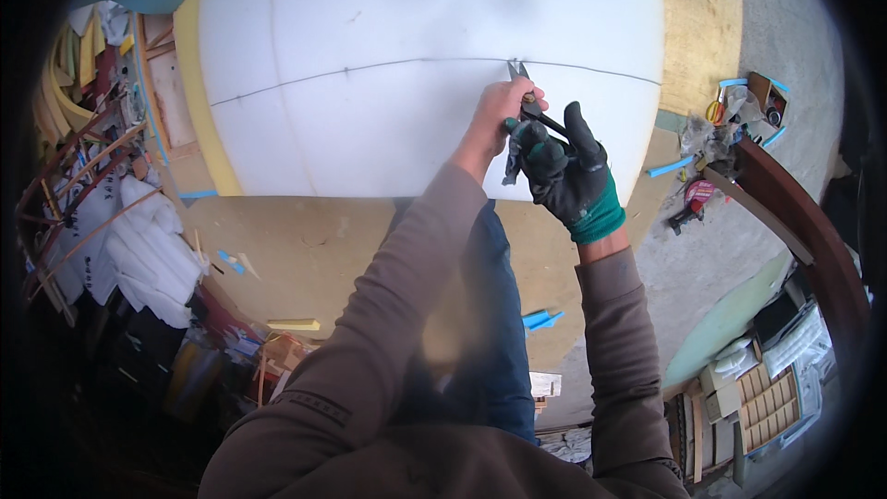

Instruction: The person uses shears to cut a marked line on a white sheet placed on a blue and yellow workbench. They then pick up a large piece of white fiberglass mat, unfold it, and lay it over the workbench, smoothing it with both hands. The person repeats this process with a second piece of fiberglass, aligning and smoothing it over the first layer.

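Note:
A pair of pliers (530,107) points away from me, its jaws spread at a thin dark line (388,62) that runs across a white padded sheet (388,139). I cannot tell whether the line is wire or cord. Bare and closed, my left hand (502,111) grips the pliers just behind the jaws. My right hand (565,171), in a black and green glove, is at the handles, fingers curled and thumb raised. The fingers hide part of the handles.
Yellow foam (205,102) edges the sheet's left side. At right lie a small open box (767,102), a red and black tool (693,203) and a curved brown wooden piece (785,194). Blue foam scraps (540,320) lie by my legs; white bags (148,249) and wood strips crowd the left.

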`<action>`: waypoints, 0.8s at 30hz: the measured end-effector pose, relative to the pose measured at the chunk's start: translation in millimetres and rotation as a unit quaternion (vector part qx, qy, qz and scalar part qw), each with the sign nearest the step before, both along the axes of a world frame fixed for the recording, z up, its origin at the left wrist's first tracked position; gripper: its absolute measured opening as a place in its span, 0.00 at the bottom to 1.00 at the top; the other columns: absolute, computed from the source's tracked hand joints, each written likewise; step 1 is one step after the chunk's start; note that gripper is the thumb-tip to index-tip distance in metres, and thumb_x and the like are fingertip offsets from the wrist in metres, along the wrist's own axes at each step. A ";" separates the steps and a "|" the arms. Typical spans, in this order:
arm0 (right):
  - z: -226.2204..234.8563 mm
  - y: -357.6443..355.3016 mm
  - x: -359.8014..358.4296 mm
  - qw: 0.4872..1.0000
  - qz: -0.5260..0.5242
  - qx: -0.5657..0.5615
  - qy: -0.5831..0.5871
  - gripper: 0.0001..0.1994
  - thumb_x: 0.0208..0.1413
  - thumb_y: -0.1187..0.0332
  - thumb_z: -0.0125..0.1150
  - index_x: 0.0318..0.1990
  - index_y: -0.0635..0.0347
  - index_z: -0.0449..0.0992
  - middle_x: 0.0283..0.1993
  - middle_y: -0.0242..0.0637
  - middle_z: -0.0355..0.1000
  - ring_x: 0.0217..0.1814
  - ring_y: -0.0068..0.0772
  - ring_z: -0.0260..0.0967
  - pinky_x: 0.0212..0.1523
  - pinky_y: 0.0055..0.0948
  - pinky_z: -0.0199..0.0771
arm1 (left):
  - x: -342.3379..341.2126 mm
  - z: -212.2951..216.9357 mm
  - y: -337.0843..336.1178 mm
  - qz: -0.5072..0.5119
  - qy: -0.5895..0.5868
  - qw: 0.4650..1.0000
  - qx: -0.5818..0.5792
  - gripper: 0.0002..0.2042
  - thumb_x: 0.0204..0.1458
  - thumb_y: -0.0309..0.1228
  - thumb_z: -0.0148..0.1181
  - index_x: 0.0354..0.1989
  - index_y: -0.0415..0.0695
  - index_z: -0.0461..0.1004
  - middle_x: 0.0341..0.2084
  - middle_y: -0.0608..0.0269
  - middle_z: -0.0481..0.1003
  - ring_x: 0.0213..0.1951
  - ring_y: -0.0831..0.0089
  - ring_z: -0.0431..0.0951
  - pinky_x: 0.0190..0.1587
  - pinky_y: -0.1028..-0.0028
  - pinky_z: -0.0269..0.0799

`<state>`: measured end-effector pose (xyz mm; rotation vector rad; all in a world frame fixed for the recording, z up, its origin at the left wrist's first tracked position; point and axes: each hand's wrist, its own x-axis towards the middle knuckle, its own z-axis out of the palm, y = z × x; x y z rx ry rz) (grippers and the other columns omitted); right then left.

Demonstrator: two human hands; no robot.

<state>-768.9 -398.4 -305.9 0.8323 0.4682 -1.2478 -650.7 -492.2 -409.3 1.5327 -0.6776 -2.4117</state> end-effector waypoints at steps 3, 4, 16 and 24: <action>-13.1 -11.6 -2.7 0.999 0.006 -0.016 0.034 0.29 0.72 0.53 0.62 0.64 0.75 0.70 0.51 0.52 0.79 0.39 0.34 0.81 0.42 0.24 0.88 | -4.1 5.2 -4.7 0.021 -0.011 0.998 0.056 0.23 0.64 0.43 0.54 0.44 0.30 0.79 0.40 0.47 0.83 0.41 0.64 0.83 0.46 0.66 0.79; -17.2 -16.2 -2.8 0.999 -0.023 -0.027 -0.004 0.28 0.72 0.54 0.63 0.64 0.75 0.71 0.50 0.51 0.79 0.39 0.33 0.80 0.42 0.24 0.87 | -4.8 5.1 -6.2 0.036 0.004 0.996 0.076 0.23 0.65 0.44 0.54 0.44 0.30 0.79 0.38 0.49 0.82 0.40 0.64 0.82 0.45 0.66 0.79; -60.0 -63.8 -8.9 0.987 -0.079 0.061 -0.125 0.25 0.69 0.58 0.67 0.56 0.78 0.73 0.46 0.48 0.78 0.37 0.30 0.77 0.40 0.24 0.85 | 2.9 -69.3 -24.9 0.064 0.099 0.990 0.079 0.16 0.68 0.44 0.58 0.46 0.42 0.78 0.36 0.66 0.79 0.36 0.73 0.79 0.39 0.70 0.76; -87.8 -71.5 -8.4 0.989 -0.067 0.040 -0.128 0.24 0.69 0.58 0.67 0.53 0.78 0.74 0.37 0.42 0.76 0.27 0.24 0.69 0.34 0.20 0.79 | -7.2 -78.5 -24.8 0.136 0.059 0.984 0.101 0.14 0.69 0.41 0.56 0.32 0.49 0.75 0.28 0.70 0.76 0.27 0.75 0.76 0.31 0.69 0.71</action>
